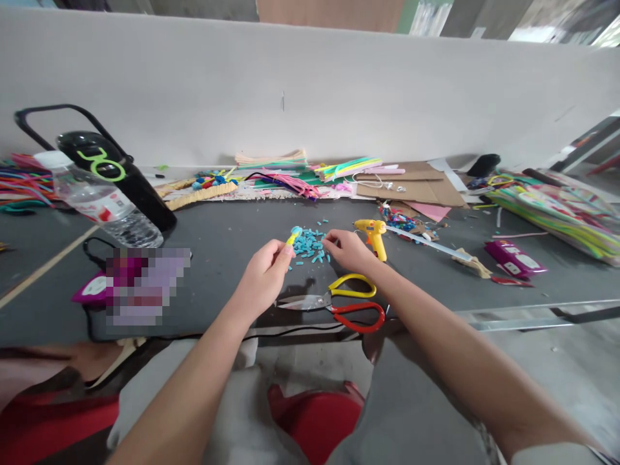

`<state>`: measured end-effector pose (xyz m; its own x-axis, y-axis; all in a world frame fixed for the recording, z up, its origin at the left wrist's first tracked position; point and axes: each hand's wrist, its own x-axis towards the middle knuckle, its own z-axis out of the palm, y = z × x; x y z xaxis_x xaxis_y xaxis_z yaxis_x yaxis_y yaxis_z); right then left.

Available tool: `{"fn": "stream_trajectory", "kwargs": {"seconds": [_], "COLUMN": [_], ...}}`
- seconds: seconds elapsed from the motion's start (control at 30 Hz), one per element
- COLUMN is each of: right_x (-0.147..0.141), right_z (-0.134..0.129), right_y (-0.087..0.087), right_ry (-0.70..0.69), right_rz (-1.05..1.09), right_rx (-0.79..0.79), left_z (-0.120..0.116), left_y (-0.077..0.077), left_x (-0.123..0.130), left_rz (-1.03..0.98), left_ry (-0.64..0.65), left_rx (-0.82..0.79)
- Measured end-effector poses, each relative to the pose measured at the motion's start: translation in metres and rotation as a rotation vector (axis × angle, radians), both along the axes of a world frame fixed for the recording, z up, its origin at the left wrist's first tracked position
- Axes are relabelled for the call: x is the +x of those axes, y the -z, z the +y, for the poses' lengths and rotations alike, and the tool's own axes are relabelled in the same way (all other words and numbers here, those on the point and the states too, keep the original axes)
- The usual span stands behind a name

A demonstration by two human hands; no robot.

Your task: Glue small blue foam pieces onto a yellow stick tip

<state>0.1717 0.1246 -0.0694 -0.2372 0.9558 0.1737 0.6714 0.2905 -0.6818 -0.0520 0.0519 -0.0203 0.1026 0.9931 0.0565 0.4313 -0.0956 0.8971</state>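
Note:
Between thumb and fingers my left hand [268, 270] pinches a small yellow piece with a light-blue tip [293, 235], perhaps fuzzy craft stem. It is held over the left side of a pile of short blue pieces [309, 245] on the dark grey table. My right hand [347, 249] is at the pile's right edge, its fingers pressed together; what they hold, if anything, is too small to make out. Nearer my body lie scissors [332, 302] with one yellow and one red handle, blades pointing left. A yellow glue gun [372, 236] rests just beyond my right wrist.
A water bottle [104, 200] and a black flask [121, 174] lean at the left. Colourful stems [349, 168] and cardboard [411, 184] line the back by the white partition [310, 90]. A purple pack [514, 258] lies at the right; a cable [290, 330] runs along the front edge.

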Motion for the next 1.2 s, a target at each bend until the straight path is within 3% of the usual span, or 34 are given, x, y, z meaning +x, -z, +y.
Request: {"fn": "stream_trajectory", "kwargs": {"seconds": [0.2, 0.33, 0.6, 1.03, 1.2], "right_x": [-0.001, -0.003, -0.008, -0.011, -0.014], "right_z": [-0.016, -0.036, -0.053, -0.061, -0.064], "right_y": [-0.014, -0.022, -0.036, -0.040, -0.037], "right_ry": [-0.183, -0.303, -0.336, -0.318, -0.385], "right_rz": [0.175, 0.358, 0.566, 0.733, 0.885], "right_rx": [-0.076, -0.183, -0.261, -0.414, -0.511], "left_z": [-0.006, -0.011, -0.010, -0.010, -0.011], "left_y": [-0.003, -0.002, 0.001, 0.003, 0.003], "left_x": [0.011, 0.015, 0.019, 0.025, 0.025], "left_rz": [-0.028, -0.052, -0.109, -0.214, -0.327], "left_ry": [-0.077, -0.017, 0.061, 0.085, 0.121], "left_rx": [0.021, 0.005, -0.037, -0.083, -0.105]}}
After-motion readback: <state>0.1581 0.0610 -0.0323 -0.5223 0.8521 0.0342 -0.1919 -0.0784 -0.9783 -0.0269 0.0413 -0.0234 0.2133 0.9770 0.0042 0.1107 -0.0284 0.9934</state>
